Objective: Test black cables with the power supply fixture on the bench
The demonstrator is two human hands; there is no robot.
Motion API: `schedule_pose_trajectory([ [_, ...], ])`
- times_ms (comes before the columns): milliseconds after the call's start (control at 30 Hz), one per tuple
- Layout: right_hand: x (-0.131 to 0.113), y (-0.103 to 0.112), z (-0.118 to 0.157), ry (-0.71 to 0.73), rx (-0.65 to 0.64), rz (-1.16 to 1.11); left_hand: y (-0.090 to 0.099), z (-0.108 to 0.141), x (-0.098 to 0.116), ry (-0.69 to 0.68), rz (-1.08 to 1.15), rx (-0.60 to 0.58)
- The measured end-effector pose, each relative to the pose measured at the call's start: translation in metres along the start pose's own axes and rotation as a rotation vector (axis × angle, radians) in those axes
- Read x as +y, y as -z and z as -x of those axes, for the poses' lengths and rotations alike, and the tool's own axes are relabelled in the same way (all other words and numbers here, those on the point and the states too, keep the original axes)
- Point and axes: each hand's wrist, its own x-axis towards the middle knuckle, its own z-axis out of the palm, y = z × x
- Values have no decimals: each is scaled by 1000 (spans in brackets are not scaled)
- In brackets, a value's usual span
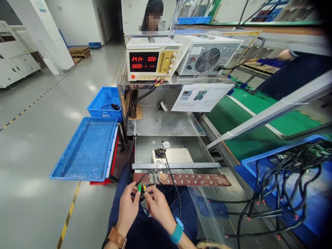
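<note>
Low in the frame, the left hand (129, 206) and right hand (157, 205) pinched a small green connector (140, 188). Its black wire (173, 181) ran up to the fan module (171, 156); slack there would have helped.

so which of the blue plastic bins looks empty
The shallow blue plastic tray nearest the person on the left; the deeper blue crate behind it holds a black cable, and the blue bin at right is full of black cables.

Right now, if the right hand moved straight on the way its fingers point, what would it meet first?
Probably the small green and yellow connector pinched at its fingertips, then the left hand. Right hand points up-left; depth is unclear.
</note>
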Motion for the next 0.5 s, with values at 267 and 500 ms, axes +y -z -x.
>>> schedule_pose_trajectory([
  [267,-9,-2,-9,-122,-8,-98,-3,4,6,-153,-235,-26],
  [500,-14,-3,-14,-164,-23,-136,-3,0,8,-328,-523,-11],
])
